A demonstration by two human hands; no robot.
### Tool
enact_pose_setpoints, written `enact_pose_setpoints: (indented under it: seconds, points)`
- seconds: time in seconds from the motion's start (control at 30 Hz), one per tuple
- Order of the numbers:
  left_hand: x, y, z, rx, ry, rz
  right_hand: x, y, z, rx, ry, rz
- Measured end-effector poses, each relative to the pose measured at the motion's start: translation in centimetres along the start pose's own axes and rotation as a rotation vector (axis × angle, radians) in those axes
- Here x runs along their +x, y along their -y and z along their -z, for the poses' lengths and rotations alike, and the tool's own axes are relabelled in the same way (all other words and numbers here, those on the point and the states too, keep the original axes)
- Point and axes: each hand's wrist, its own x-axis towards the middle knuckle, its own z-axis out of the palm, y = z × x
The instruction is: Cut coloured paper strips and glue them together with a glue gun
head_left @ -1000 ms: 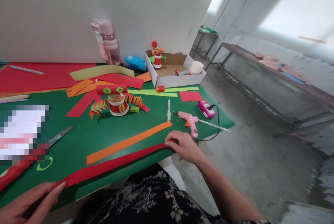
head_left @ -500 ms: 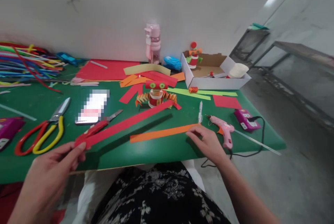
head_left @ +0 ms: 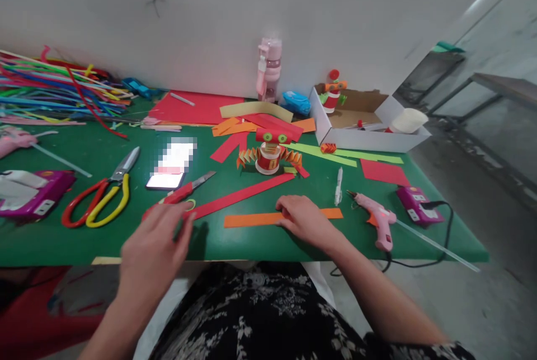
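My left hand (head_left: 153, 242) hovers with fingers spread over the near end of a long red paper strip (head_left: 243, 195) lying on the green table (head_left: 84, 237); I see nothing gripped in it. My right hand (head_left: 306, 219) lies palm down, fingers stretched, on the middle of an orange paper strip (head_left: 251, 219). Beyond the strips stands a red paper-cup figure (head_left: 268, 153) with green eyes and pleated orange arms.
Red-and-yellow scissors (head_left: 98, 200) and a smaller red pair (head_left: 184, 192) lie left. A phone (head_left: 170, 167) lies beside them. A pink glue gun (head_left: 375, 217) with its cord, a purple box (head_left: 417, 203), a white box (head_left: 369, 130), a pink bottle (head_left: 268, 69) and coloured pipe cleaners (head_left: 50, 94) surround.
The left hand lowered the red strip onto the table and let it go. The right hand slid left along the orange strip and now rests flat on it. The view turned left.
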Motion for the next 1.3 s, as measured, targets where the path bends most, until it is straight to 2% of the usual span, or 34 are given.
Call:
enact_pose_setpoints:
  seconds: [0.03, 0.1, 0.17, 0.27, 0.47, 0.57, 0.77, 1.03, 1.17, 1.23, 1.3]
  points:
    - [0.1, -0.5, -0.7, -0.075, 0.063, -0.106, 0.0, 0.0, 0.1, 0.004, 0.008, 0.001]
    - [0.5, -1.6, -2.2, -0.120, 0.276, -0.242, 0.0, 0.1, 0.1, 0.007, 0.013, 0.012]
    - [1.0, -2.5, -3.4, -0.046, 0.427, -0.249, -0.1, 0.0, 0.1, 0.002, 0.007, 0.030]
    - [1.8, -3.3, -4.0, 0.038, 0.480, -0.198, -0.2, -0.1, 0.0, -0.006, -0.018, 0.037]
    - [2.4, -3.5, -3.7, 0.032, 0.578, -0.199, -0.4, 0.1, -0.5, 0.080, -0.092, 0.057]
    - [2.2, -3.6, -3.7, 0.031, 0.579, -0.192, -0.1, 0.5, -0.8, 0.106, -0.118, 0.115]
    - [2.0, -3.4, -3.2, 0.065, 0.568, -0.124, 0.8, 1.2, -1.3, -0.005, -0.075, 0.141]
    - [2.1, -3.0, -3.7, -0.132, 0.531, -0.146, 1.0, 2.2, -1.5, 0.022, -0.111, 0.145]
    - [2.2, -2.8, -3.3, -0.267, 0.487, -0.152, 1.4, 3.0, -1.5, 0.081, -0.073, 0.148]
    - [2.4, -2.7, -2.8, -0.404, 0.415, -0.034, 1.4, 3.4, -1.3, 0.174, -0.065, 0.093]
    - [2.6, -2.5, -2.5, -0.624, 0.385, 0.170, 1.3, 3.8, -0.9, 0.319, -0.072, 0.037]
